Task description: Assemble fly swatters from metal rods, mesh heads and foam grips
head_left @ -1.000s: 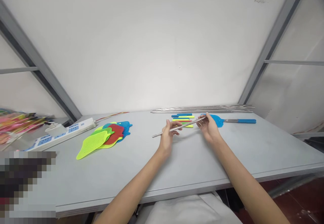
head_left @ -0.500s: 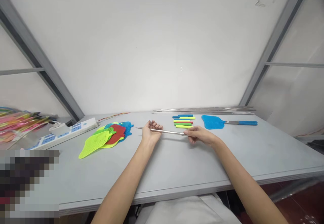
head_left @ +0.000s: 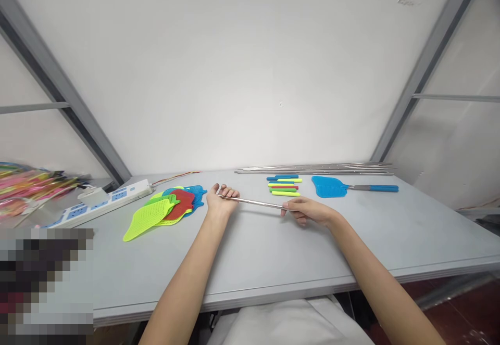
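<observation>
A thin silvery metal rod [head_left: 258,203] is held level above the grey table between both of my hands. My left hand [head_left: 222,200], palm turned up and fingers loosely curled, holds the rod's left end near the thumb. With thumb and fingers, my right hand [head_left: 307,212] pinches its right end. Left of my left hand lies a pile of perforated fly swatter heads: a yellow-green head [head_left: 150,217], a red head [head_left: 182,203] and a blue head [head_left: 197,193] among them. Behind my right hand lie several coloured handle tubes [head_left: 284,187], in blue, yellow, red and green.
A blue fly swatter [head_left: 330,187] with a blue handle lies at the right. Several long metal rods [head_left: 316,169] rest along the back wall. A white power strip [head_left: 105,202] and a bundle of colourful packaged items [head_left: 35,189] are at the left. The table's edge [head_left: 281,290] runs in front.
My left hand has moved left, and the rod's left tip no longer sticks out far past it. My right hand keeps its pinch, with the rod tilting slightly more downward to the right.
</observation>
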The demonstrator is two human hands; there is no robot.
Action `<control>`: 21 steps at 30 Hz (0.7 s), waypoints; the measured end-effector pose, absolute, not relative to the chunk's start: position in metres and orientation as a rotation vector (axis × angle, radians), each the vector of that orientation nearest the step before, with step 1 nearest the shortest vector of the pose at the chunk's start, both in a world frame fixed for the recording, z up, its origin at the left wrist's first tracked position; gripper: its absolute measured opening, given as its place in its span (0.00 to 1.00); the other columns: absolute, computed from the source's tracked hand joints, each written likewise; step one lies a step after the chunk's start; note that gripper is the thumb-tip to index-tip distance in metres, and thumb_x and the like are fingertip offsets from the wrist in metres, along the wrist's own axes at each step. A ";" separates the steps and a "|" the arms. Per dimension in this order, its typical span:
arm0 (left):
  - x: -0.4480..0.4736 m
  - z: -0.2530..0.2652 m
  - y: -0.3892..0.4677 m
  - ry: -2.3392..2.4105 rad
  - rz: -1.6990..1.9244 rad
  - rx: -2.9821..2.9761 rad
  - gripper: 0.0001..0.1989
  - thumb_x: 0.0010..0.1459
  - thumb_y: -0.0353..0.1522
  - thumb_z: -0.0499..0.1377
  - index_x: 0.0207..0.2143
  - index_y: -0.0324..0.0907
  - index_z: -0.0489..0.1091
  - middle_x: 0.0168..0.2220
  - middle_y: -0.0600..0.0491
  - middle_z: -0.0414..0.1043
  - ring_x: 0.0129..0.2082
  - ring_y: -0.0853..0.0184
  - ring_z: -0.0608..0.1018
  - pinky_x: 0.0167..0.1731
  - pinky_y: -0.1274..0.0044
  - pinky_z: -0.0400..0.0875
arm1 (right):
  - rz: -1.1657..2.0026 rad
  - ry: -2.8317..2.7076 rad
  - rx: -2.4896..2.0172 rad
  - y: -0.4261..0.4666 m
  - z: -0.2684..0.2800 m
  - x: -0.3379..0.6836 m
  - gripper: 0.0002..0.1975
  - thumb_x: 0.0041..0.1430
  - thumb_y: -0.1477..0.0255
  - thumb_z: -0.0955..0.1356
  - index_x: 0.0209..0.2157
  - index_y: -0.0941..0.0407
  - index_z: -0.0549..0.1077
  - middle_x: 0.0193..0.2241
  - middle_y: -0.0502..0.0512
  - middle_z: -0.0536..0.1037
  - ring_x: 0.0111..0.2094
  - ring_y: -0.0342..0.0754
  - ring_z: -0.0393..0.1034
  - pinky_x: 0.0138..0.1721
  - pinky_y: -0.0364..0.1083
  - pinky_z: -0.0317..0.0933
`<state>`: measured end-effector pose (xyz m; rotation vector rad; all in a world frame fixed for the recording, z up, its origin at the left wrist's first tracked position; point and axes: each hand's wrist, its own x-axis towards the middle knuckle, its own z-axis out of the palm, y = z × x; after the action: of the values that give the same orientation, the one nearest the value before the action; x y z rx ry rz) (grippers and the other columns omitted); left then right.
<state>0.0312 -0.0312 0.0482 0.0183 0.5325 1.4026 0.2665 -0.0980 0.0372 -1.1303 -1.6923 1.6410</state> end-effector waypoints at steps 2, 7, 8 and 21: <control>0.033 0.047 -0.032 0.529 1.416 0.018 0.13 0.50 0.32 0.43 0.14 0.41 0.49 0.07 0.61 0.42 0.07 0.76 0.49 0.11 0.81 0.45 | 1.651 -1.690 -1.138 -0.098 0.037 0.266 0.18 0.50 0.58 0.61 0.29 0.60 0.70 0.16 0.42 0.45 0.15 0.35 0.44 0.17 0.39 0.45; 0.040 0.044 -0.036 0.517 1.429 0.035 0.15 0.50 0.31 0.43 0.13 0.41 0.45 0.07 0.61 0.39 0.06 0.76 0.47 0.09 0.81 0.41 | 1.670 -1.723 -1.166 -0.097 0.034 0.265 0.17 0.49 0.58 0.62 0.25 0.59 0.67 0.15 0.42 0.48 0.15 0.35 0.43 0.15 0.38 0.43; 0.041 0.043 -0.036 0.518 1.427 0.037 0.15 0.49 0.30 0.43 0.13 0.41 0.45 0.07 0.61 0.39 0.06 0.76 0.47 0.09 0.81 0.41 | 1.667 -1.734 -1.172 -0.097 0.033 0.265 0.17 0.49 0.58 0.62 0.25 0.59 0.66 0.15 0.42 0.48 0.14 0.35 0.43 0.15 0.38 0.43; 0.048 0.036 -0.036 0.561 1.412 0.055 0.13 0.46 0.28 0.46 0.13 0.41 0.45 0.07 0.62 0.39 0.05 0.77 0.47 0.09 0.82 0.41 | 1.647 -1.860 -1.218 -0.096 0.030 0.262 0.18 0.51 0.58 0.59 0.26 0.60 0.66 0.16 0.45 0.59 0.13 0.33 0.48 0.14 0.37 0.44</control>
<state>0.0484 -0.0362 0.0358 0.0551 0.5610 1.4123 0.2620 -0.0957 0.0301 -1.2179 -1.8604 1.6469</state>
